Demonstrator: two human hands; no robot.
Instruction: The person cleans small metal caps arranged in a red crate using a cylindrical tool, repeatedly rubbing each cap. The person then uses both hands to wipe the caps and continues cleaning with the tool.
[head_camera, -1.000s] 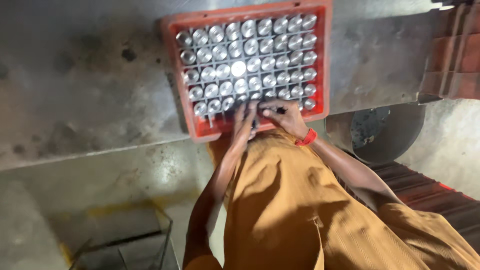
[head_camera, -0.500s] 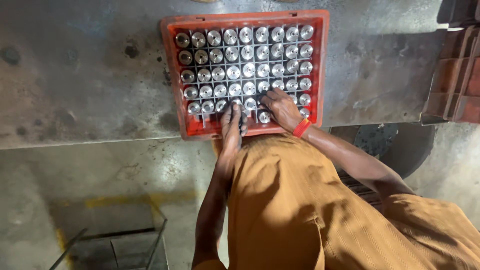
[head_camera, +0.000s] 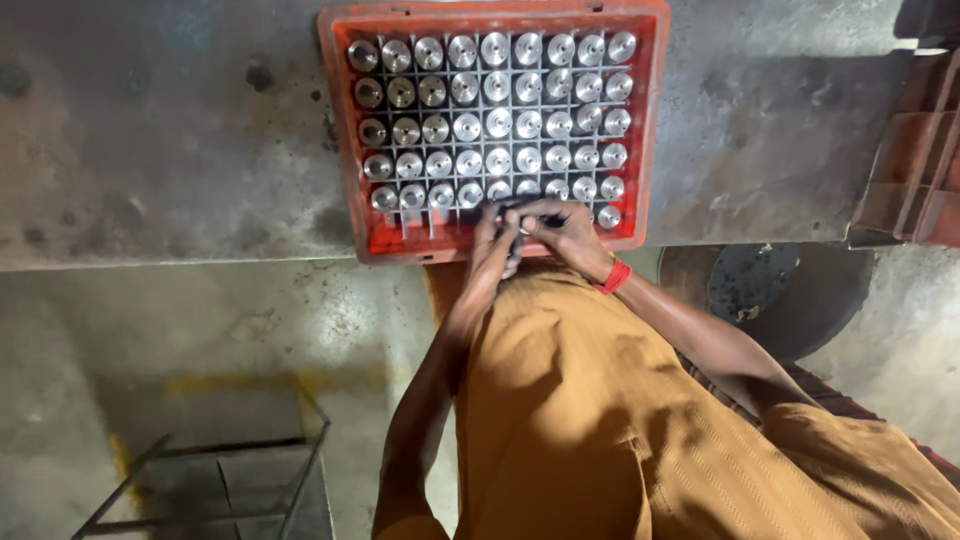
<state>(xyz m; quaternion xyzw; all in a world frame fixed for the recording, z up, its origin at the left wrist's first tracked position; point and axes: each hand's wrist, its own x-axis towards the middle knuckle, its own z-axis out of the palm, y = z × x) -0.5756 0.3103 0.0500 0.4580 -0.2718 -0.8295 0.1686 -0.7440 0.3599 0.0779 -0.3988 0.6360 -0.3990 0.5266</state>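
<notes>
Hands meet over the bottom row of the red plastic crate, which rests on the grey metal table. Half a second ago our left hand lay flatter; now it is curled toward our right hand, and the fingers pinch a small dark tool between them. We cannot tell which hand truly grips it. Round steel parts fill the grid; the near-left cells look empty.

Place: I'm working in a metal workshop.
Signs: a red crate of machined steel parts is sitting at twelve o'clock on a stained concrete bench.
</notes>
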